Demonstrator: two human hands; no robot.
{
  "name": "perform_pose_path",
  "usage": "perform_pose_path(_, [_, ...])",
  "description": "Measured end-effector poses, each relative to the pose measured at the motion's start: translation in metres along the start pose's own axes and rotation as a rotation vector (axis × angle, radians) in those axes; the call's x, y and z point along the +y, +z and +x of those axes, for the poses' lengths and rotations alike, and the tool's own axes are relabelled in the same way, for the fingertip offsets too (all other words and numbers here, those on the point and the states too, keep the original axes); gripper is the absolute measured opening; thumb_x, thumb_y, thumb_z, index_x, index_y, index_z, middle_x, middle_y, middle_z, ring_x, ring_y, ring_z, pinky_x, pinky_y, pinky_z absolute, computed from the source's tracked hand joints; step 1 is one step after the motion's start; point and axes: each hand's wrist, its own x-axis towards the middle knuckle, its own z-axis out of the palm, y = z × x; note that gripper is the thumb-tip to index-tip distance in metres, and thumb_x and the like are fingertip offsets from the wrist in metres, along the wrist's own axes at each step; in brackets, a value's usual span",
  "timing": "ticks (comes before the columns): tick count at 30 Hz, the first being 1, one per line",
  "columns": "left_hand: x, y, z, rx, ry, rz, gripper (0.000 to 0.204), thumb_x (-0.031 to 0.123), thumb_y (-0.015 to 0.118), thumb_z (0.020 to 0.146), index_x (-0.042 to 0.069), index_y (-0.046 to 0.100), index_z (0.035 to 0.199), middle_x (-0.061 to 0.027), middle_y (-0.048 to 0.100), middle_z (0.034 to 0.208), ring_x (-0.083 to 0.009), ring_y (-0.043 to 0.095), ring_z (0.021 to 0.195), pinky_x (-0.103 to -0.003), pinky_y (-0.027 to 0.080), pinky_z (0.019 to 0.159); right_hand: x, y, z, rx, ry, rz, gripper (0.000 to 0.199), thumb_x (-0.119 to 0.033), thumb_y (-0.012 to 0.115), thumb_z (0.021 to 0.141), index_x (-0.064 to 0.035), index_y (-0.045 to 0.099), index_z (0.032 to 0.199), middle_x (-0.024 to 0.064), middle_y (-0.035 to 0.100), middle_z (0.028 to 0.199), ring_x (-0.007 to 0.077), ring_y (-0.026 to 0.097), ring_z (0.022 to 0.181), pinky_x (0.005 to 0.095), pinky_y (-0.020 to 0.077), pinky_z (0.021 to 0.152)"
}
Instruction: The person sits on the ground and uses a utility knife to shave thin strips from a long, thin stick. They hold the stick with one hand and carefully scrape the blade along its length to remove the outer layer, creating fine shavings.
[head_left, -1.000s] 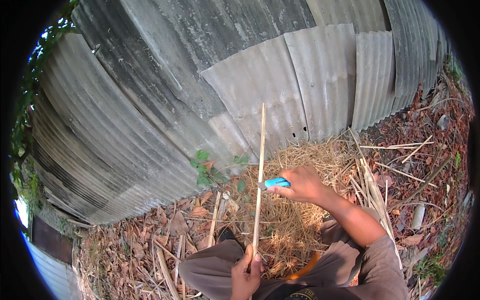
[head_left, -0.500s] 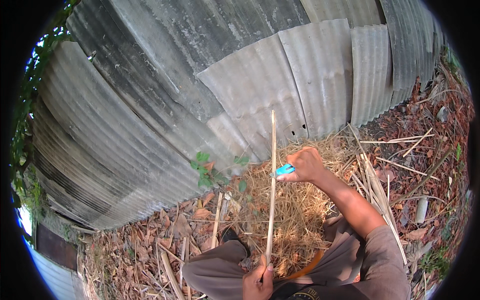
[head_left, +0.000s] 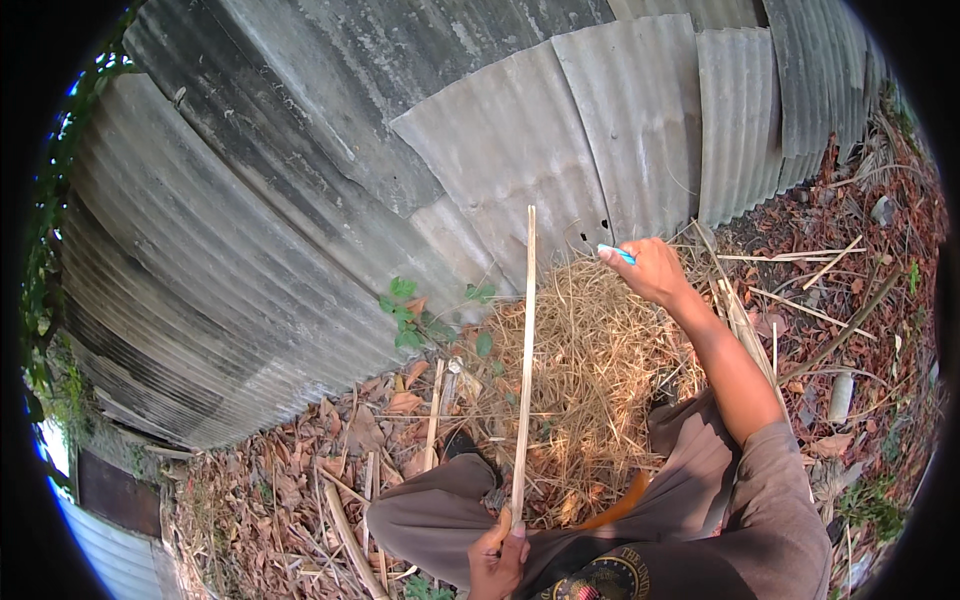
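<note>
Outward to the right has gone the right hand (head_left: 657, 272), its grip closed round a knife (head_left: 622, 256) now clear of the strip (head_left: 527, 370). By the left knee (head_left: 425, 512), the left hand (head_left: 498, 562) clamps the strip's near end. It looks like shaving, between strokes; another pass calls for laying the knife back against the strip.

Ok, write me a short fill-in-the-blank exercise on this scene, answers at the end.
1. The left hand grips the pale strip near its ____ end in the picture, not its upper one.
2. The right hand holds a slim tool coloured ____.
3. The wall's sheets are ____, not flat.
4. Strip and tool are apart, not ____.

Missing words: lower; blue; corrugated; touching.
</note>
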Motion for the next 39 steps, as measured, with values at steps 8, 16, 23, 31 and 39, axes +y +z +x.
perform_pose_path(8, [0.029, 0.02, 0.008, -0.009, 0.284, 0.105, 0.027, 0.019, 0.053, 0.096, 0.002, 0.061, 0.115, 0.0045, 0.049, 0.065, -0.0053, 0.045, 0.059, -0.024, 0.037, 0.051, -0.06, 0.018, -0.026, -0.092, -0.327, -0.138, 0.076, -0.081, 0.045, 0.074, -0.009, 0.069, 0.072, 0.0139, 0.056, 0.052, 0.0324, 0.062, 0.056, 0.0459, 0.0473, 0.055])
perform_pose_path(16, [0.023, 0.024, -0.007, -0.093, 0.291, 0.167, 0.032, 0.021, 0.052, 0.097, 0.002, 0.059, 0.122, 0.0073, 0.047, 0.071, -0.0044, 0.042, 0.065, -0.023, 0.035, 0.054, -0.03, 0.029, -0.009, 0.082, -0.42, -0.156, 0.074, -0.08, 0.05, 0.071, -0.0082, 0.065, 0.064, 0.0114, 0.055, 0.048, 0.0306, 0.06, 0.05, 0.0418, 0.0472, 0.05])
perform_pose_path(23, [0.028, 0.02, -0.019, -0.158, 0.172, 0.142, 0.035, 0.022, 0.051, 0.098, 0.003, 0.056, 0.127, 0.0084, 0.043, 0.067, -0.0045, 0.04, 0.061, -0.023, 0.032, 0.052, 0.023, 0.014, 0.034, 0.236, -0.306, -0.194, 0.073, -0.079, 0.052, 0.07, -0.0074, 0.067, 0.064, 0.0133, 0.058, 0.052, 0.0323, 0.061, 0.052, 0.0431, 0.0471, 0.05])
perform_pose_path(31, [0.005, 0.013, -0.058, -0.139, -0.197, 0.534, 0.035, 0.029, 0.053, 0.095, 0.007, 0.061, 0.12, 0.0077, 0.044, 0.065, -0.0059, 0.041, 0.061, -0.025, 0.034, 0.053, 0.111, -0.023, 0.055, 0.38, 0.446, -0.061, 0.081, -0.078, 0.042, 0.079, -0.0016, 0.068, 0.071, 0.0199, 0.064, 0.065, 0.0378, 0.066, 0.069, 0.0472, 0.0501, 0.064])
perform_pose_path(39, [-0.012, -0.005, -0.006, 0.039, 0.06, -0.031, 0.025, 0.016, 0.053, 0.093, 0.005, 0.063, 0.114, 0.0055, 0.045, 0.061, -0.0051, 0.04, 0.053, -0.022, 0.032, 0.047, 0.007, -0.015, 0.01, 0.083, 0.114, -0.031, 0.084, -0.081, 0.04, 0.078, -0.0011, 0.057, 0.058, 0.0186, 0.057, 0.055, 0.0369, 0.06, 0.059, 0.0484, 0.0448, 0.059])
